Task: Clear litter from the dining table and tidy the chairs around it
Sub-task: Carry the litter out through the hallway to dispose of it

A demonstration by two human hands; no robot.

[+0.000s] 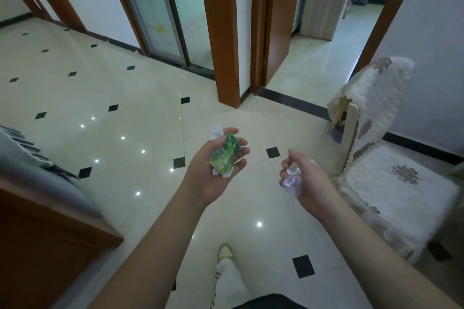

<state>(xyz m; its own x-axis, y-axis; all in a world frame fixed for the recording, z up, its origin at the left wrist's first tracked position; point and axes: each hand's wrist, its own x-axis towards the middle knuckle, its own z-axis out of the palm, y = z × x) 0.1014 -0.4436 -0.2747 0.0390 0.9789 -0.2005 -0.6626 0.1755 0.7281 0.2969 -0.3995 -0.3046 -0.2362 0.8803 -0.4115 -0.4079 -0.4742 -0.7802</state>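
Left hand (216,170) palm up, fingers curled round green wrapper (224,158) and white tissue (216,132); right hand (305,178) fingers pinch clear plastic (292,178); chair (391,170) beside right hand

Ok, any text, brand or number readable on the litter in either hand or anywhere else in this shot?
None can be read.
Green wrapper in the left hand: print too blurred and crumpled to read.
Clear plastic in the right hand: no print visible.
Glass door: yellow decoration, no legible words.
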